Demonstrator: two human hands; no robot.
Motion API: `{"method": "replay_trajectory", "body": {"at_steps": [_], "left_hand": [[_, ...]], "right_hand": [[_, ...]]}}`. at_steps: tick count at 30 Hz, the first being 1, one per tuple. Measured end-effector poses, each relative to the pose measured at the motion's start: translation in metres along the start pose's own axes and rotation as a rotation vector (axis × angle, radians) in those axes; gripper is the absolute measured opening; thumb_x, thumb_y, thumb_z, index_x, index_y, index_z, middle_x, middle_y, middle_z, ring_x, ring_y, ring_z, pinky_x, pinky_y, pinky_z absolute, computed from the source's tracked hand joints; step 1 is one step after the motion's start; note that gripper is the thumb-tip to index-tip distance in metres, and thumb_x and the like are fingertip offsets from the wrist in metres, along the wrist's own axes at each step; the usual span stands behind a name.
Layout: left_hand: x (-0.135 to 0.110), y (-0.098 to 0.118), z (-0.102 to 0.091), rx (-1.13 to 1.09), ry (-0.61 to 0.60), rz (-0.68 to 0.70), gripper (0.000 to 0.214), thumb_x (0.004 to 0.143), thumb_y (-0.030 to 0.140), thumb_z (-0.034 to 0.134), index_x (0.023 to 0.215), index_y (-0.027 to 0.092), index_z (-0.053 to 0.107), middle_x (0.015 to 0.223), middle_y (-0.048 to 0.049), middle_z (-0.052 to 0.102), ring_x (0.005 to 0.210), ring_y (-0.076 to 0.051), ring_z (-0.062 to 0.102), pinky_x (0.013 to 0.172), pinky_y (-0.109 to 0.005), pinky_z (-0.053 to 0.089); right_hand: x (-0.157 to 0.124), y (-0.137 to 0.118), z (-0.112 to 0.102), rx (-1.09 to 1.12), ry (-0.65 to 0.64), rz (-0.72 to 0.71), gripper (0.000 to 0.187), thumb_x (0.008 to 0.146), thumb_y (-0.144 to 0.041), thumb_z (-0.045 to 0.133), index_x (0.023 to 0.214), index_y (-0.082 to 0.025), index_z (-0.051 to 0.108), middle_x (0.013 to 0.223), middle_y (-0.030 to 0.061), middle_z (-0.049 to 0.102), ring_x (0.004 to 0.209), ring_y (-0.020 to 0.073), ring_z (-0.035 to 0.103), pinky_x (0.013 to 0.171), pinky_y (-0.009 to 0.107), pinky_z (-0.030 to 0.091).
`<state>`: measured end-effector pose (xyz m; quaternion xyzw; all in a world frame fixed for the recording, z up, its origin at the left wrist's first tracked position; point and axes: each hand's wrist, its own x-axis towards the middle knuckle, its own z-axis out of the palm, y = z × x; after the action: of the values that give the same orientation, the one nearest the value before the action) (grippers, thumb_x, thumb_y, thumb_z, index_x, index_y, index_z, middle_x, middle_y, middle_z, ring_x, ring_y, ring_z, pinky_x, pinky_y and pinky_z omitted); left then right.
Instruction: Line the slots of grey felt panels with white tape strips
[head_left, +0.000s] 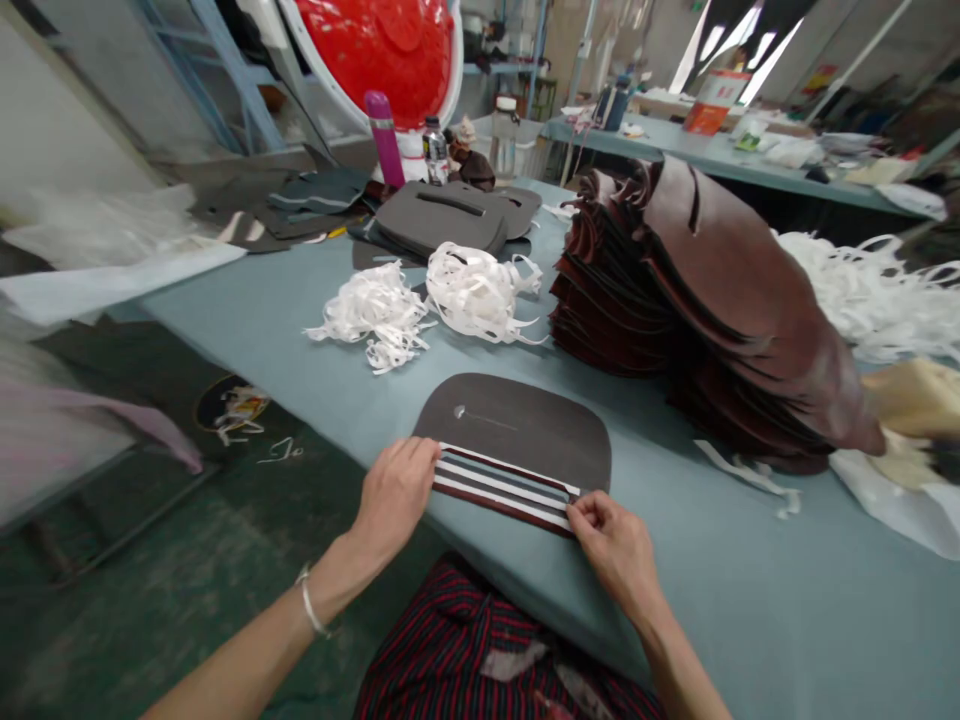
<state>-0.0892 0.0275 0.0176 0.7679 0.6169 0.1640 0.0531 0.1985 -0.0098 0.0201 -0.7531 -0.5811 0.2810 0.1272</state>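
A dark grey panel [540,415] with rounded corners lies on the table near its front edge, with a pale mark on its surface. Along its near side runs a long strip [502,495] with white tape bands, dark gaps and brown edges. My left hand [397,492] grips the strip's left end, fingers pressed together. At the right end, my right hand [616,542] pinches the strip between thumb and fingers. Whether the strip is fixed to the panel cannot be made out.
Beyond the panel sit two heaps of white ribbon scraps [375,312]. A tall stack of brown leather pieces [727,270] rises at right. Grey panels [442,222], a purple bottle [385,140] and a red fan [382,60] stand behind. The blue table's [300,360] edge drops off at left.
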Motion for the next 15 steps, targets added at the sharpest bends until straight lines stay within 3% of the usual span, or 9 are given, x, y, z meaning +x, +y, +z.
{"method": "replay_trajectory", "body": {"at_steps": [4, 7, 10, 15], "left_hand": [[-0.014, 0.003, 0.000, 0.139, -0.007, 0.147, 0.026, 0.087, 0.010, 0.045, 0.107, 0.017, 0.060, 0.100, -0.0096, 0.064, 0.096, -0.025, 0.056, 0.080, -0.037, 0.042], [-0.023, 0.006, -0.003, 0.193, -0.051, 0.214, 0.035, 0.089, 0.018, 0.048, 0.124, 0.022, 0.055, 0.116, -0.0106, 0.061, 0.108, -0.027, 0.053, 0.081, -0.038, 0.042], [-0.030, 0.012, -0.004, 0.256, -0.070, 0.229, 0.043, 0.090, 0.029, 0.050, 0.133, 0.030, 0.048, 0.125, -0.0119, 0.056, 0.115, -0.030, 0.050, 0.083, -0.041, 0.042], [-0.040, 0.020, 0.001, 0.312, -0.095, 0.200, 0.047, 0.089, 0.033, 0.053, 0.136, 0.033, 0.046, 0.133, -0.0145, 0.050, 0.120, -0.034, 0.046, 0.086, -0.045, 0.042]], "right_hand": [[-0.001, -0.001, -0.001, 0.005, 0.020, 0.015, 0.019, 0.081, -0.036, 0.050, 0.069, -0.023, 0.056, 0.056, -0.0055, 0.056, 0.055, 0.0121, 0.053, 0.054, 0.022, 0.029], [-0.002, -0.003, -0.003, -0.002, 0.021, 0.017, 0.017, 0.081, -0.033, 0.049, 0.069, -0.023, 0.056, 0.055, -0.0056, 0.056, 0.054, 0.0116, 0.052, 0.054, 0.022, 0.028], [-0.002, -0.008, -0.005, -0.016, 0.017, 0.039, 0.014, 0.080, -0.029, 0.050, 0.068, -0.023, 0.057, 0.056, -0.0056, 0.058, 0.055, 0.0113, 0.052, 0.054, 0.022, 0.027], [0.001, -0.012, -0.004, -0.078, 0.043, 0.071, 0.011, 0.078, -0.025, 0.053, 0.067, -0.023, 0.056, 0.058, -0.0052, 0.060, 0.056, 0.0113, 0.053, 0.054, 0.022, 0.025]]}}
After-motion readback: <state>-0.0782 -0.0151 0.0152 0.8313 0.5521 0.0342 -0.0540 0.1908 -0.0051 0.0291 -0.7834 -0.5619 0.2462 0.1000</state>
